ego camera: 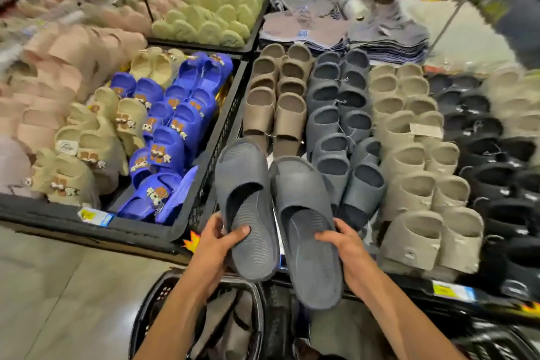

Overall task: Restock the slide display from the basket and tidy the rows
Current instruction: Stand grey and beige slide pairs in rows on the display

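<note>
Basket [159, 295] is sitting nearest the lens, below both forearms, with more dark footwear lying inside it; the contents are too dim to count.

Left hand [216, 245] is gripping the heel of the left slate slide [248, 204], with the thumb lying across the footbed and the fingers wrapping under. Right hand [347, 245] is gripping the right slate slide [306, 231] the same way at the heel's outer edge. Both hands are clamping; neither is free.

The pair is hovering above the display's front edge, side by side, soles down. The long axes are running away from the body, toes leading.

The matching slate row [342, 131] is lying ahead and slightly right of the grip, between the brown row [277, 96] and the beige row [409, 155]. The right hand is the nearer one. Judgement: the placement is calling for a short forward-right carry to the row's near end.

Writing: the yellow-and-blue shelf label [450, 291] and the paper tag [426, 130] on the beige row are showing print, which is blurred and unreadable.
</note>
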`<state>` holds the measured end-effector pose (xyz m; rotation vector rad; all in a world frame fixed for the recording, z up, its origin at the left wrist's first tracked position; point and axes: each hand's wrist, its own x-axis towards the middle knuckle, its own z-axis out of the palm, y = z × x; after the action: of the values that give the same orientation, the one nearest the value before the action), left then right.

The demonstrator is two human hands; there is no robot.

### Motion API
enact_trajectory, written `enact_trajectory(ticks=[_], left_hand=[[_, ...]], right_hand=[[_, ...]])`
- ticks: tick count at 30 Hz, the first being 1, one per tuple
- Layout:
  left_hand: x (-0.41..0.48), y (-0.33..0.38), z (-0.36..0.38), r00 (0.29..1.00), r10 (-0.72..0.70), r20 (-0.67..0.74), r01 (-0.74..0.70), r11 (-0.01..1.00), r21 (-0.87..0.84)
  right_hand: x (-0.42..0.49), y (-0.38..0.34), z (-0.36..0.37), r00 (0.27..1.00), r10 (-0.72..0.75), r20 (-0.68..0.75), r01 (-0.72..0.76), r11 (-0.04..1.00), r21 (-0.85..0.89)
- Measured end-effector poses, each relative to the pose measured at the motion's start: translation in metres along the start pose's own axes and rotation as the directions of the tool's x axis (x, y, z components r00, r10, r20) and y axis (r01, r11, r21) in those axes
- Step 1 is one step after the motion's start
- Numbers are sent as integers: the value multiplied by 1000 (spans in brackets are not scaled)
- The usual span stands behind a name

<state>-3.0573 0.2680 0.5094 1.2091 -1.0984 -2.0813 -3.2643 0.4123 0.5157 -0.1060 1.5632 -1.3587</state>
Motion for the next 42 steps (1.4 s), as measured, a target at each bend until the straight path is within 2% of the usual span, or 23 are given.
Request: enact_trajectory(ticks=[4,8,11,16,23,32,42], left_hand=[[31,-5,54,985,-100,137,88,991,97],[52,-16,91,973,-152,172,127,981,145],[65,-26,110,967,-178,182,153,977,146],[76,-40,134,963,-193,188,157,969,191],[93,-51,147,964,-180,194,129,959,251],[114,-59,146,975,-166,146,90,902,423],[124,-75,157,988,-120,96,59,871,487]], right_hand=[[3,-11,-54,986,-67,-155,74,996,46],[14,-12,-97,961,-85,-262,120,986,118],[22,-13,-118,955,-80,-287,133,977,168],[35,-15,-135,947,-87,-310,135,982,135],[53,-11,-154,965,-69,-255,94,992,87],[66,-8,-164,929,-56,-366,83,995,56],[93,6,-159,899,-78,-431,54,996,-68]])
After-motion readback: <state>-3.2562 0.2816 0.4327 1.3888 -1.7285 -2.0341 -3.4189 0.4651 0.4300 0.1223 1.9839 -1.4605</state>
